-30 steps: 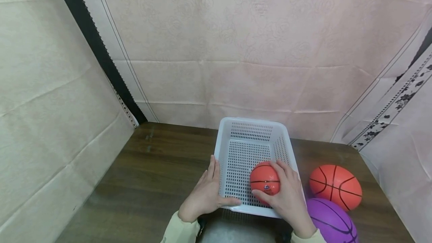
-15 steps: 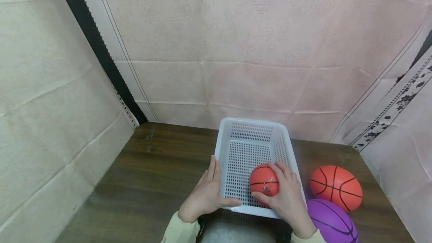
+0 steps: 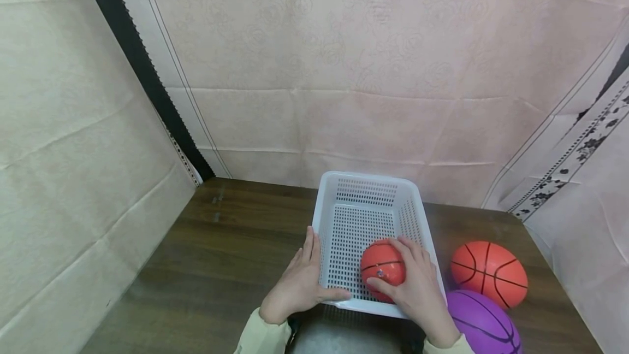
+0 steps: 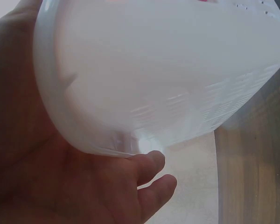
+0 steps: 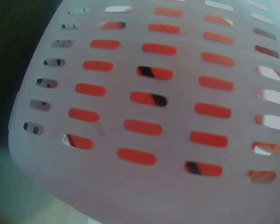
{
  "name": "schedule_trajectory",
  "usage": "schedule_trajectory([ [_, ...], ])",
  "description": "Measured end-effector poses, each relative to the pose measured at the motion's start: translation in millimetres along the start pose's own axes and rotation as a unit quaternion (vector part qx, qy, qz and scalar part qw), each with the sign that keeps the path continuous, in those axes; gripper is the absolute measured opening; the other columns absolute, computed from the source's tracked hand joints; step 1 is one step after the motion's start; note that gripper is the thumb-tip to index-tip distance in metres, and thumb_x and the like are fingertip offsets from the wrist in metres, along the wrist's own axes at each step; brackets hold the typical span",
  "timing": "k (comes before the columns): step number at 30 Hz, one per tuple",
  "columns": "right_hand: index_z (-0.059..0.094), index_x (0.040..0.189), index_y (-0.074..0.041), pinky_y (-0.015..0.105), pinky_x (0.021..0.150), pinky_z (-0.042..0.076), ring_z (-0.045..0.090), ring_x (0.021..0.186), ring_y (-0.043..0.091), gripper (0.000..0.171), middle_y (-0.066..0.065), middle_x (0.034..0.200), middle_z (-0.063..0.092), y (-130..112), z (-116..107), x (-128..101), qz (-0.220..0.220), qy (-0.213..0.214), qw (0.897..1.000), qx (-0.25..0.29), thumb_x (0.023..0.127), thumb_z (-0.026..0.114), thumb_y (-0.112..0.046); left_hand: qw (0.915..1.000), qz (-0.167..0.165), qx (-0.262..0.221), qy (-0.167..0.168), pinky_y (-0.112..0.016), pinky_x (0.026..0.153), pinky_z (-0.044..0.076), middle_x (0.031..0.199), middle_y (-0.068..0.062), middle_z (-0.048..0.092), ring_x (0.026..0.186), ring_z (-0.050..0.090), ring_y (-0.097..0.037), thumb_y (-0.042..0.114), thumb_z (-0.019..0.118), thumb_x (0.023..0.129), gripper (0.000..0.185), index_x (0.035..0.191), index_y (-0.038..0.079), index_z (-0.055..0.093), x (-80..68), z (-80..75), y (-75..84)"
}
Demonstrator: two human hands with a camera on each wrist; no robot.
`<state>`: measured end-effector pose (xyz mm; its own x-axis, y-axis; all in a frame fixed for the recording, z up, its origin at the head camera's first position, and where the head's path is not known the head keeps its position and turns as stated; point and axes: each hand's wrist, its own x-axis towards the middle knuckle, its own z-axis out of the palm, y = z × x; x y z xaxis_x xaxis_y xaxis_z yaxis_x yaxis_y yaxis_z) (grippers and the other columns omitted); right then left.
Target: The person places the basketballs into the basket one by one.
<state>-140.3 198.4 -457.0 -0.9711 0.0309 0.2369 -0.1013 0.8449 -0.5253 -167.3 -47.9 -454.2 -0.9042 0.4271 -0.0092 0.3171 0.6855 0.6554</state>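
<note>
A white perforated plastic basket (image 3: 366,217) sits at the table's near edge. At its near left corner my left hand (image 3: 300,283) grips it, thumb over the rim and fingers along the outer side; in the left wrist view, my fingers (image 4: 151,163) touch the outside wall. Inside, near the front right corner, is a small red-orange basketball (image 3: 378,264). My right hand (image 3: 417,280) holds this ball, fingers over its far right side and thumb in front. The right wrist view has the slotted wall (image 5: 172,126) with red ball showing through; that hand is out of sight there.
Right of the basket lie an orange basketball (image 3: 488,272) and a purple ball (image 3: 484,321) with black lines, close together on the dark wooden table (image 3: 211,266). Pale cloth hangings (image 3: 354,70) enclose the back and sides.
Inside the basket the small basketball has shifted slightly left and toward me, turning a little in my right hand, so its logo moved left. My left hand and the basket look the same.
</note>
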Motion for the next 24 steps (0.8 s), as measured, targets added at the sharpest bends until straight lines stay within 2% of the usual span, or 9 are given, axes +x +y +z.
schedule_trajectory([
  [7, 0.044, 0.138, -0.02, 0.061, 0.081, 0.044, 0.031, 0.122, 0.033, 0.095, 0.009, 0.142, 0.035, 0.2, -0.6, -0.3, 0.015, -0.007, 1.0, 0.003, 0.061, 0.076, -0.064, 1.0, -0.003, -0.007, -0.001, -0.06, 0.106, 0.015, 0.156, -0.01, -0.015, 0.141, 0.007, -0.033, 0.065, 0.073, 0.063, 0.131, 0.15, 0.004, -0.003, 0.3, 0.1, -0.1],
  [15, 0.046, 0.136, -0.021, 0.061, 0.084, 0.042, 0.031, 0.123, 0.031, 0.092, 0.008, 0.14, 0.036, 1.0, -0.4, -0.3, 0.005, -0.002, 1.0, -0.001, 0.061, 0.075, -0.066, 1.0, 0.001, -0.004, 0.001, -0.059, 0.106, 0.016, 0.156, -0.01, -0.016, 0.141, 0.007, -0.032, 0.068, 0.072, 0.063, 0.132, 0.15, 0.004, -0.005, 0.1, 0.6, -0.9],
  [24, 0.044, 0.137, -0.023, 0.062, 0.08, 0.044, 0.031, 0.123, 0.032, 0.093, 0.008, 0.143, 0.034, 2.1, -1.4, -2.0, 0.008, 0.003, 1.0, 0.011, 0.062, 0.072, -0.069, 0.9999, 0.012, 0.01, 0.006, -0.058, 0.107, 0.017, 0.155, -0.01, -0.017, 0.141, 0.007, -0.031, 0.074, 0.067, 0.062, 0.134, 0.15, 0.002, -0.003, -0.2, 1.0, -1.5],
])
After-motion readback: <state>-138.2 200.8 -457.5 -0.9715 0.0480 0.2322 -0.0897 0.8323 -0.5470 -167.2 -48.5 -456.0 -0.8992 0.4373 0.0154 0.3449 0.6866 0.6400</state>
